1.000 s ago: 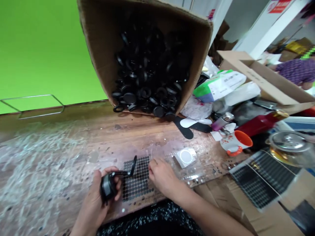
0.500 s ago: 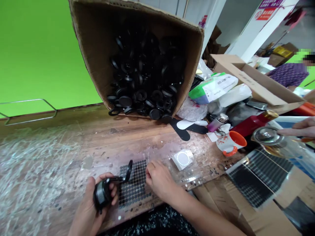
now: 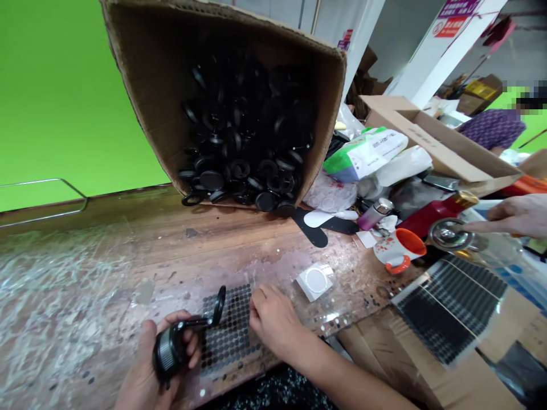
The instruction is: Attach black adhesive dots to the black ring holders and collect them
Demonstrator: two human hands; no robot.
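Observation:
My left hand [image 3: 147, 364] is closed around a black mount [image 3: 171, 352] with a ribbed round base. From it a short arm carries a black ring-shaped disc [image 3: 219, 306], tilted upright above a sheet of small dark round stickers [image 3: 228, 341] on the table. My right hand [image 3: 271, 319] rests over the right edge of that sheet, with thumb and fingers pinched together; whatever lies between the fingertips is hidden. Just right of it sits a white square card with a circle [image 3: 317, 281].
A tipped cardboard box [image 3: 141, 97] full of black mounts stands behind. To the right are a white-orange mug [image 3: 393, 250], a red bottle [image 3: 442, 213], and another person's hand [image 3: 513, 216] on a glass teapot [image 3: 487, 245]. A dark dotted sheet [image 3: 448, 313] lies on cardboard.
The view has shifted slightly. Both my hands keep nearly the same pose, the left still holding the mount. The other person's hand and the teapot have moved a little left.

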